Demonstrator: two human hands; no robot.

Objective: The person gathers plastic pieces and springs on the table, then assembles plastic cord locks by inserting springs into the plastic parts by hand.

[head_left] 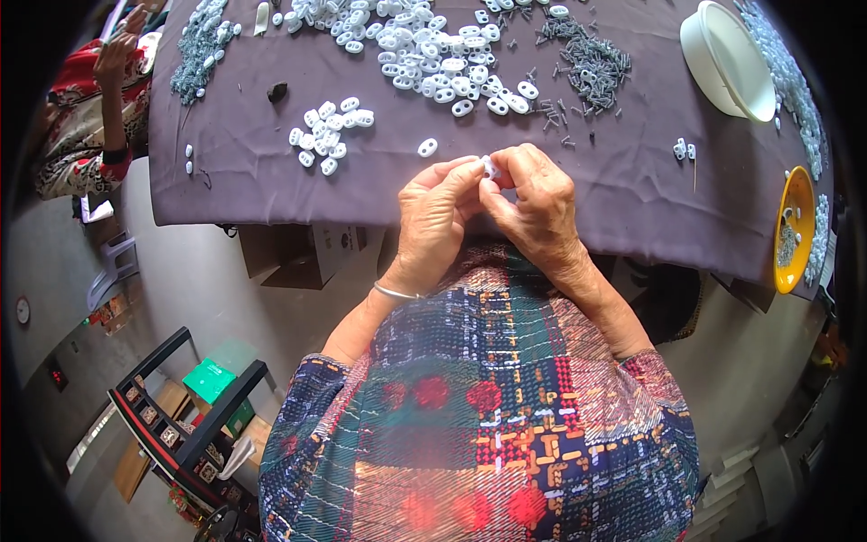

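Observation:
My left hand (435,217) and my right hand (535,203) meet at the near edge of a table draped in dark purple cloth (235,181). Both pinch one small white plastic piece (489,166) between their fingertips. A thin bangle sits on my left wrist. A single white oval piece (427,147) lies just beyond my left hand. A small cluster of the same white pieces (327,134) lies further left, and a big heap of them (424,45) spreads across the far side. A pile of small grey screws (587,63) lies beyond my right hand.
A white bowl (722,59) leans at the far right, with a yellow dish (795,226) at the right edge. A grey heap of small parts (200,45) lies far left. Another person's arm (113,99) shows at upper left. Cardboard boxes and a dark rack stand on the floor.

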